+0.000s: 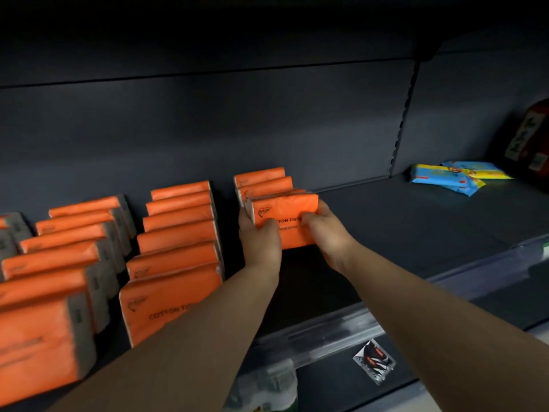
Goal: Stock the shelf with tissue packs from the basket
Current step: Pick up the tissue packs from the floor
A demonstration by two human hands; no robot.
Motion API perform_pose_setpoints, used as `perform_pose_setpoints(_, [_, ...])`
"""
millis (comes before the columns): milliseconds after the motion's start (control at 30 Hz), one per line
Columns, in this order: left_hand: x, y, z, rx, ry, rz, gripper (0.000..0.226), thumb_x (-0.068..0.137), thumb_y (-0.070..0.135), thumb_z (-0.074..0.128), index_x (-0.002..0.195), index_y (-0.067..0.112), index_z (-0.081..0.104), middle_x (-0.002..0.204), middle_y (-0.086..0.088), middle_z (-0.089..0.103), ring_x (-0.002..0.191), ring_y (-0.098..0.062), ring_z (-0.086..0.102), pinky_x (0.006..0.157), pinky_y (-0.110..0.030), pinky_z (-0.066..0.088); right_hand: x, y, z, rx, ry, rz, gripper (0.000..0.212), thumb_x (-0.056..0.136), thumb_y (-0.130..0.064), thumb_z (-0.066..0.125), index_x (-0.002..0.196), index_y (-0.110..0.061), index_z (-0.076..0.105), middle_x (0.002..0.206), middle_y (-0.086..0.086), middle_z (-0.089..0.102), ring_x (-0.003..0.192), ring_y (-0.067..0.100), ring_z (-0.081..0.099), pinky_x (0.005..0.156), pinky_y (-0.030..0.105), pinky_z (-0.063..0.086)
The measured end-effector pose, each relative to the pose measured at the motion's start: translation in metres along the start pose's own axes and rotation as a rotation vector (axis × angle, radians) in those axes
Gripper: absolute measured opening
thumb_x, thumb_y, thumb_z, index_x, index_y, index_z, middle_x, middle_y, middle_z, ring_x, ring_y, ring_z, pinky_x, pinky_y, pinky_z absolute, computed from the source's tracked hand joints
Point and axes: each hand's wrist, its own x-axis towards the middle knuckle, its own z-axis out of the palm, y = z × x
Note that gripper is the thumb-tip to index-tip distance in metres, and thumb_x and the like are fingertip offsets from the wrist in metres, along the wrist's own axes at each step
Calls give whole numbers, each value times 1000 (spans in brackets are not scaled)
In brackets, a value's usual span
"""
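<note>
- Rows of orange tissue packs [68,263] stand upright on the left of the dark shelf [416,227], running from the back wall to the front edge.
- A further full row [175,242] stands just beside them, its front pack lettered "COTTON TISSUE" in part.
- The person's left hand [261,236] grips the left edge of one orange tissue pack [285,212], thumb on its printed face, fingers curled round the side.
- That pack stands upright on the shelf at the front of a short row near the back wall, touching the pack behind it.
- The right hand [326,233] holds the pack's right edge, thumb in front and fingers wrapped round the side.
- A clear price rail [341,331] lines the shelf's front edge; a small sachet [374,361] lies below it.
- Blue-and-yellow packets [454,178] lie flat, well apart to the right, near a red package [531,135].
</note>
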Motion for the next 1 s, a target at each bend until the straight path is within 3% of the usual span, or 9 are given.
perform_pose_setpoints(233, [1, -7, -1, 81, 15, 30, 51, 90, 7, 47, 139, 16, 40, 124, -10, 60, 109, -25, 58, 98, -39, 46, 3, 3, 4, -49, -1, -7, 43, 94, -9, 38, 136, -20, 41, 118, 3, 59, 99, 11, 57, 73, 21, 44])
perform_pose_setpoints(333, [2, -10, -1, 110, 6, 30, 52, 90, 8, 48, 140, 17, 38, 125, -8, 59, 111, -25, 57, 100, -39, 45, 3, 4, 4, -52, -5, -8, 44, 94, -7, 37, 136, -19, 41, 115, 0, 59, 94, 6, 56, 69, 19, 42])
perform_pose_setpoints(567, [1, -18, -3, 187, 7, -14, 45, 92, 10, 50, 136, 15, 44, 122, -9, 59, 109, -25, 57, 83, -30, 41, 1, 8, 3, -69, -7, 5, 43, 94, -5, 38, 135, -16, 43, 124, 6, 58, 103, 13, 55, 70, 16, 42])
perform_pose_setpoints(767, [5, -17, -5, 330, -10, -77, 49, 92, 22, 50, 139, 12, 39, 131, -15, 52, 116, -32, 53, 99, -44, 45, -3, 11, 2, -105, -25, 24, 40, 95, -7, 40, 134, -15, 44, 115, 1, 57, 93, 8, 54, 67, 16, 39])
perform_pose_setpoints(867, [3, -16, -7, 344, -8, -79, 51, 92, 22, 52, 139, 11, 37, 131, -15, 52, 116, -32, 54, 98, -43, 45, -5, 12, 0, -149, -5, 16, 38, 96, -10, 42, 133, -14, 43, 112, 0, 58, 94, 10, 54, 73, 22, 40])
perform_pose_setpoints(1000, [-1, -14, -10, 338, -4, -70, 60, 90, 18, 53, 144, 9, 27, 132, -16, 52, 116, -33, 55, 98, -45, 47, -8, 15, -3, -196, 12, -3, 38, 95, -13, 45, 133, -14, 40, 104, -1, 59, 84, 4, 52, 70, 19, 41])
